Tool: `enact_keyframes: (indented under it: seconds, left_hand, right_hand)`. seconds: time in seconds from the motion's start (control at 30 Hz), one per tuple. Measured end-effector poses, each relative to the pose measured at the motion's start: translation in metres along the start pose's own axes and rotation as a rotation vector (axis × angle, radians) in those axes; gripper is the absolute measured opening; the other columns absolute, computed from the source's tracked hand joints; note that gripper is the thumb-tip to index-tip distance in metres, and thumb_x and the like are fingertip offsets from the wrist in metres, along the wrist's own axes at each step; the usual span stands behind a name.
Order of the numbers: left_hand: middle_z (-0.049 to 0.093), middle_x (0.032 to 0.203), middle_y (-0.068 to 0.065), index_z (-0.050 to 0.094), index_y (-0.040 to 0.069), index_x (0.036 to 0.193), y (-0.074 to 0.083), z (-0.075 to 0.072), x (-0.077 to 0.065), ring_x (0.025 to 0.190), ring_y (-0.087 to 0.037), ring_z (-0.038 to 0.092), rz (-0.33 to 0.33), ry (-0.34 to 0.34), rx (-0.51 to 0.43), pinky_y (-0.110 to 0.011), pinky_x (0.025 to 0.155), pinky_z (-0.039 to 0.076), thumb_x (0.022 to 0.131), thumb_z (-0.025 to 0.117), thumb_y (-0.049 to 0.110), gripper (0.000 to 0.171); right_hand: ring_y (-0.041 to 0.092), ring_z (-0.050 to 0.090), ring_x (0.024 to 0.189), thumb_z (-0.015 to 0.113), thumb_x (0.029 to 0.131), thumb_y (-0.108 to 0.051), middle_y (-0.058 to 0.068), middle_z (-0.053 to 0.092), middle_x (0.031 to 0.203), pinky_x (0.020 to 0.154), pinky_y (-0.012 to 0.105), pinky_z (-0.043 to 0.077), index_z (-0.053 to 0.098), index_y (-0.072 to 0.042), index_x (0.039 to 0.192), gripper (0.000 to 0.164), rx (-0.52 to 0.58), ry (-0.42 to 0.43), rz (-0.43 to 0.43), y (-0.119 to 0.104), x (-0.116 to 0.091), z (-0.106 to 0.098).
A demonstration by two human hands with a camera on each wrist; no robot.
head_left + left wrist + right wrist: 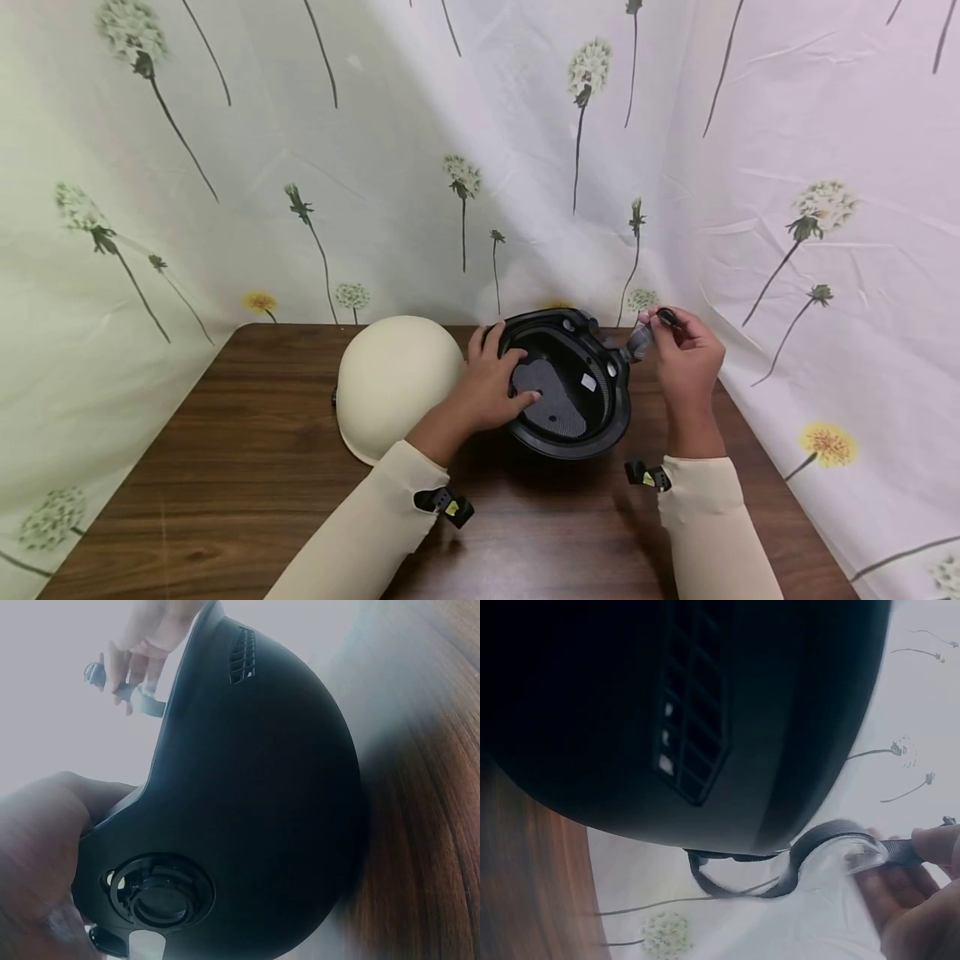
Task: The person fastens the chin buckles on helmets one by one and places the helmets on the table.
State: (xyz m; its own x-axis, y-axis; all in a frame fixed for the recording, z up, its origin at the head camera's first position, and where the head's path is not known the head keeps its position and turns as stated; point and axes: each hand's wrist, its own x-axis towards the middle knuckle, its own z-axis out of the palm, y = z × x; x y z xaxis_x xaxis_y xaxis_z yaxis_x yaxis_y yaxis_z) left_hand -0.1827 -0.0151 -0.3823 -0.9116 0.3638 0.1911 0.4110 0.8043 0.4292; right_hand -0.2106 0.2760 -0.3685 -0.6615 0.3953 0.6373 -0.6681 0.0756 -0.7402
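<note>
A black helmet rests upside down on the table, its dark inner shell with grey mesh lining facing up. My left hand grips its left rim, the thumb reaching inside. From the helmet's right side runs a dark chin strap with a clear plastic wrap on it. My right hand pinches this strap near its end, where a black buckle piece shows. In the left wrist view, a round knob and a slotted vent sit on the outer shell.
Left of my left hand stands a cream helmet, dome up. Both are on a dark brown wooden table. White curtains with dandelion prints hang close behind and along both sides.
</note>
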Motion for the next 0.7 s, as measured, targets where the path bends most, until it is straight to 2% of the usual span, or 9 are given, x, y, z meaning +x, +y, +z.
enact_keyframes:
  seconds: [0.03,0.2,0.37,0.5,0.53,0.6,0.7]
  left_hand:
    - [0.01,0.174,-0.018,0.058,0.014,0.147,0.001,0.0,0.0,0.16,-0.043,0.0,-0.001,-0.002,0.0,-0.07,0.116,0.031,0.096,0.077,0.044,0.063]
    - [0.009,0.174,-0.018,0.057,0.014,0.148,0.003,-0.001,0.0,0.16,-0.044,-0.002,-0.015,-0.01,0.015,-0.07,0.117,0.03,0.096,0.076,0.046,0.065]
    - [0.009,0.175,-0.017,0.058,0.015,0.148,0.004,-0.003,0.0,0.16,-0.043,-0.003,-0.025,-0.017,0.028,-0.071,0.116,0.03,0.096,0.076,0.047,0.064]
    - [0.009,0.175,-0.016,0.058,0.015,0.148,0.004,-0.003,0.0,0.16,-0.042,-0.003,-0.025,-0.024,0.031,-0.071,0.116,0.031,0.096,0.076,0.048,0.064]
    - [0.01,0.175,-0.016,0.059,0.015,0.147,0.004,-0.003,0.0,0.161,-0.042,-0.003,-0.024,-0.024,0.032,-0.071,0.116,0.031,0.096,0.075,0.048,0.064]
    - [0.009,0.175,-0.015,0.058,0.015,0.148,0.005,-0.003,0.0,0.161,-0.042,-0.004,-0.027,-0.03,0.033,-0.07,0.116,0.031,0.096,0.075,0.049,0.064]
    - [0.009,0.175,-0.015,0.058,0.015,0.148,0.005,-0.003,0.0,0.161,-0.041,-0.005,-0.027,-0.032,0.033,-0.07,0.116,0.03,0.097,0.074,0.049,0.063]
  right_hand:
    - [0.019,0.079,0.088,0.071,0.094,0.012,0.013,0.079,0.101,0.077,0.019,0.058,0.074,0.014,0.109,0.016,0.006,-0.006,0.005,0.0,-0.001,0.0]
    - [0.017,0.077,0.076,0.071,0.096,0.008,0.016,0.079,0.103,0.071,0.021,0.059,0.076,0.007,0.119,0.024,0.038,-0.023,0.009,-0.004,-0.003,0.003]
    - [0.012,0.076,0.075,0.069,0.098,0.005,0.022,0.078,0.098,0.069,0.021,0.059,0.072,0.0,0.13,0.033,-0.013,-0.069,-0.006,-0.007,-0.004,0.006]
    - [0.007,0.076,0.081,0.066,0.101,0.003,0.006,0.079,0.092,0.06,0.016,0.053,0.066,-0.008,0.141,0.041,-0.081,-0.107,-0.008,-0.008,-0.005,0.005]
    - [0.006,0.075,0.077,0.065,0.102,0.004,0.002,0.079,0.092,0.058,0.016,0.052,0.063,-0.01,0.145,0.046,-0.084,-0.114,0.012,-0.009,-0.005,0.005]
    - [0.005,0.074,0.079,0.06,0.102,0.008,-0.006,0.078,0.095,0.058,0.016,0.05,0.053,-0.012,0.154,0.057,-0.101,-0.125,0.057,-0.01,-0.006,0.003]
    - [0.005,0.073,0.083,0.052,0.1,0.013,-0.002,0.079,0.103,0.064,0.017,0.051,0.04,-0.015,0.162,0.069,-0.11,-0.139,0.129,-0.011,-0.005,0.002]
